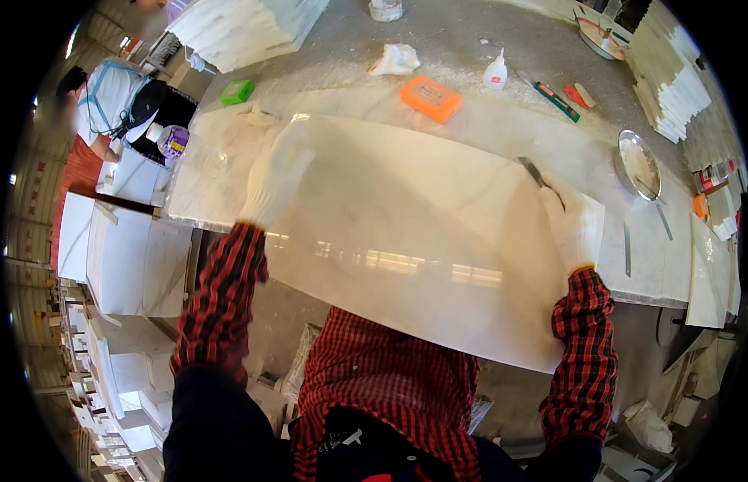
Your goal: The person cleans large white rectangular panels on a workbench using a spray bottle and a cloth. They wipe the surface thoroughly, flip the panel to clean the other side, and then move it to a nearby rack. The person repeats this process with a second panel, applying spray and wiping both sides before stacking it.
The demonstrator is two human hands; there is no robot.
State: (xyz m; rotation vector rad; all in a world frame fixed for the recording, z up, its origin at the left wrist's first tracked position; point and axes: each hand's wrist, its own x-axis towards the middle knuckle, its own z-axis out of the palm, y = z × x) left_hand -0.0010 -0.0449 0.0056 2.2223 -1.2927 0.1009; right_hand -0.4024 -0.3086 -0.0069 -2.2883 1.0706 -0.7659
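A glossy, pale marble slab [406, 217] is tilted in front of me, its near edge at my red-checked apron and its far part over the worktable. My left hand [279, 178], in a white knit glove, grips the slab's left end; its fingers are partly lost against the pale stone. At the right end, my gloved right hand [573, 226] lies on the slab, closed round a narrow putty knife [532, 171]. The dark metal blade sticks out beyond the fingers, toward the slab's far edge. Window light reflects off the polished face.
The marble-topped worktable [342, 104] holds an orange box [431, 99], a green box [237, 91], a white squeeze bottle [496, 72], a green-handled cutter [557, 102], and a metal bowl [637, 165]. Stacked slabs [249, 28] stand at the far left. A person [120, 104] works beyond.
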